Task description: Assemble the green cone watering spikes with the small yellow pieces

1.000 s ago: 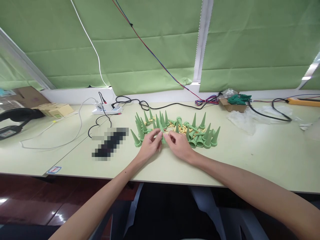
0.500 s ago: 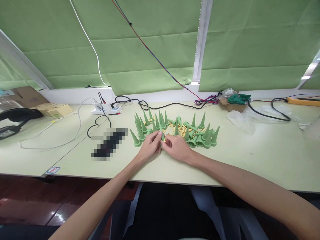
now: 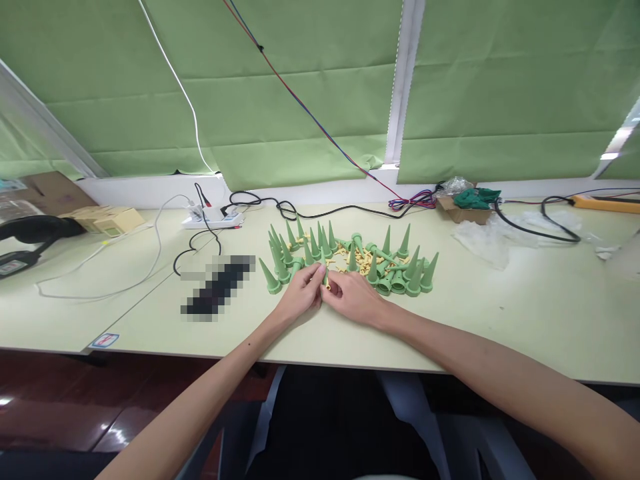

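Note:
My left hand [image 3: 304,291] is closed around a green plastic cone [image 3: 324,259], whose tip shows above the fingers. Right against it, my right hand [image 3: 353,295] pinches a small yellow tube-shaped piece [image 3: 328,287] at the cone's side. How far the two parts fit together is hidden by my fingers. Just beyond my hands stand several upright green cones [image 3: 281,268] with wide collars. More green cones lie on their sides at the right, open ends [image 3: 398,285] facing me. A loose heap of small yellow pieces [image 3: 367,259] lies among them.
A white power strip [image 3: 213,219] with black cables sits at the back of the table [image 3: 165,313]. Headphones [image 3: 40,233] and yellow boxes [image 3: 115,220] are at the left. A cardboard box [image 3: 465,212] and clear plastic wrap [image 3: 485,241] lie at the right. A blurred dark patch [image 3: 220,287] is near my left hand.
The yellow piece has turned and shifted slightly left and down, its open end now facing me beside the cone. My hands stay close together in nearly the same place.

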The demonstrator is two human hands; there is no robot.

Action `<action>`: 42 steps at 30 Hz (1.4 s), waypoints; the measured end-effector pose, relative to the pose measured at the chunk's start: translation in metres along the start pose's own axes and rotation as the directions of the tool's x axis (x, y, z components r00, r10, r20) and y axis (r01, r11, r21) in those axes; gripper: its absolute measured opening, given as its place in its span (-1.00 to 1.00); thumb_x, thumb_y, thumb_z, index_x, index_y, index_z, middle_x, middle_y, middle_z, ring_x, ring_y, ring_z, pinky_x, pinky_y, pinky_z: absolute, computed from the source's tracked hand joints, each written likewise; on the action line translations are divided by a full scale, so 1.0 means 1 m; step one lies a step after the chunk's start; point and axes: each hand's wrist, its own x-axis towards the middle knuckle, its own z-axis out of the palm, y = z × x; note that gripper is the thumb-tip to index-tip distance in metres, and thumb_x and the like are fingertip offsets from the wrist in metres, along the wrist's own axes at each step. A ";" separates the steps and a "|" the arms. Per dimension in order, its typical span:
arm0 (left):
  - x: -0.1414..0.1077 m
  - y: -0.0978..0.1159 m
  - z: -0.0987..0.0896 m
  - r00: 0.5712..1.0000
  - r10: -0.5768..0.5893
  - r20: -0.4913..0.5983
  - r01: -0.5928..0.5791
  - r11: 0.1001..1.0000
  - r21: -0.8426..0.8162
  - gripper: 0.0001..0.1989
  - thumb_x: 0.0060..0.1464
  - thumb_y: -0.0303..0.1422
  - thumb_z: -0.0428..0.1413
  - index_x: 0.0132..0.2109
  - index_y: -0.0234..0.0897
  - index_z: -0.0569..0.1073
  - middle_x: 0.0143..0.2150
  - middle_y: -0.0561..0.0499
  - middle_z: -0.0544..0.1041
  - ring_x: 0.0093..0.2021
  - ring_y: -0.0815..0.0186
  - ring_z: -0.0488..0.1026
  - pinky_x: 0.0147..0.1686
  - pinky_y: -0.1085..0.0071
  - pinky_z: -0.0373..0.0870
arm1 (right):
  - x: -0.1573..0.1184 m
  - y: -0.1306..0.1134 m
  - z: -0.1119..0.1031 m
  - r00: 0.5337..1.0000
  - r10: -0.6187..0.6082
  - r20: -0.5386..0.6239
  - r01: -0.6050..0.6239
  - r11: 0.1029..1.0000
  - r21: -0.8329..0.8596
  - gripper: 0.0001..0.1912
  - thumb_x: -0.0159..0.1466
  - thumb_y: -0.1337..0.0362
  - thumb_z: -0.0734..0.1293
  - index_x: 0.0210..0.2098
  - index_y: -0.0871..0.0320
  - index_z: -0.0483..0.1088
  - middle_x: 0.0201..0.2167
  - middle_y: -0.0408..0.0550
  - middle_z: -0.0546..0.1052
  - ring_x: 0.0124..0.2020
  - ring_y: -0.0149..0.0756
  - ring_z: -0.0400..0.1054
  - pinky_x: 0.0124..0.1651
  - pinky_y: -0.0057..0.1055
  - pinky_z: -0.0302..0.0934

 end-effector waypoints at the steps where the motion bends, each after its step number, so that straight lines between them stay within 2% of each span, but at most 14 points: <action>1: 0.000 0.001 0.000 1.000 0.003 0.000 -0.003 1.000 0.007 -0.57 0.23 -0.04 -0.03 -0.47 -0.25 0.19 -0.67 0.17 0.19 -0.68 0.45 0.20 -0.64 0.48 0.15 | 0.000 0.000 0.000 1.000 -0.005 0.004 0.005 1.000 -0.003 -0.78 0.27 0.29 0.21 -0.51 0.13 0.16 -0.63 -0.26 0.27 -0.60 -0.47 0.10 -0.46 -0.48 -0.09; 8: -0.001 0.007 0.002 1.000 0.003 -0.011 -0.003 1.000 0.015 -0.55 0.22 -0.03 -0.02 -0.49 -0.25 0.18 -0.68 0.17 0.18 -0.68 0.45 0.17 -0.64 0.48 0.12 | 0.001 -0.003 -0.002 1.000 -0.007 0.016 0.007 1.000 -0.018 -0.79 0.27 0.29 0.21 -0.50 0.12 0.18 -0.64 -0.27 0.22 -0.60 -0.46 0.06 -0.46 -0.47 -0.10; 22: -0.001 0.006 0.002 1.000 0.023 -0.018 -0.021 0.996 0.084 -0.57 0.25 -0.06 -0.06 -0.47 -0.26 0.21 -0.65 0.16 0.17 -0.65 0.44 0.17 -0.60 0.47 0.12 | 0.002 0.000 -0.001 0.999 -0.014 0.031 0.015 0.999 -0.038 -0.81 0.27 0.29 0.20 -0.49 0.13 0.22 -0.63 -0.27 0.24 -0.60 -0.46 0.05 -0.46 -0.47 -0.11; 27: 0.000 0.000 0.001 0.986 0.076 -0.147 -0.053 0.987 0.154 -0.58 0.25 -0.07 -0.05 -0.46 -0.25 0.19 -0.59 0.13 0.19 -0.62 0.44 0.18 -0.58 0.47 0.14 | 0.003 -0.002 -0.003 0.999 0.034 0.011 -0.034 0.998 -0.049 -0.83 0.24 0.19 0.28 -0.42 0.13 0.28 -0.60 -0.25 0.33 -0.58 -0.44 0.13 -0.46 -0.47 -0.08; 30: 0.001 -0.003 -0.001 0.965 0.097 -0.244 -0.043 0.975 0.219 -0.61 0.27 -0.08 -0.08 -0.43 -0.24 0.19 -0.58 0.14 0.19 -0.61 0.43 0.19 -0.56 0.47 0.14 | 0.003 -0.002 -0.003 0.999 0.051 -0.013 -0.052 0.997 -0.060 -0.89 0.20 0.24 0.30 -0.34 0.14 0.31 -0.54 -0.22 0.39 -0.54 -0.41 0.21 -0.43 -0.48 -0.01; 34: 0.001 -0.003 -0.001 0.925 0.173 -0.339 -0.053 0.941 0.336 -0.68 0.26 -0.11 -0.07 -0.35 -0.23 0.27 -0.53 0.11 0.26 -0.57 0.41 0.21 -0.53 0.47 0.15 | 0.002 0.002 -0.001 0.997 0.074 0.002 -0.073 0.989 -0.132 -0.87 0.19 0.33 0.26 -0.24 0.18 0.35 -0.39 -0.09 0.49 -0.41 -0.32 0.34 -0.33 -0.43 0.11; 37: 0.000 -0.003 -0.001 0.910 0.213 -0.355 -0.062 0.918 0.391 -0.73 0.24 -0.14 -0.04 -0.32 -0.23 0.29 -0.47 0.09 0.32 -0.54 0.40 0.24 -0.50 0.47 0.17 | 0.002 0.004 0.000 0.996 0.093 0.005 -0.090 0.975 -0.202 -0.71 0.25 0.38 0.18 -0.06 0.24 0.36 -0.17 0.07 0.51 -0.23 -0.22 0.41 -0.20 -0.37 0.20; 40: 0.001 -0.005 -0.001 0.905 0.222 -0.363 -0.045 0.898 0.438 -0.77 0.23 -0.17 -0.03 -0.30 -0.23 0.28 -0.41 0.08 0.34 -0.54 0.42 0.25 -0.49 0.46 0.16 | 0.003 0.005 0.001 0.995 0.096 0.015 -0.089 0.965 -0.246 -0.52 0.28 0.39 0.13 0.19 0.31 0.21 0.06 0.19 0.44 -0.06 -0.15 0.41 -0.05 -0.31 0.24; 42: 0.002 -0.008 -0.001 0.909 0.209 -0.359 -0.018 0.883 0.469 -0.81 0.21 -0.20 -0.01 -0.28 -0.23 0.27 -0.40 0.09 0.34 -0.55 0.42 0.25 -0.49 0.45 0.15 | 0.004 0.005 0.002 0.994 0.101 0.047 -0.083 0.955 -0.286 -0.42 0.28 0.39 0.12 0.29 0.34 0.08 0.17 0.23 0.36 -0.04 -0.11 0.42 -0.01 -0.28 0.25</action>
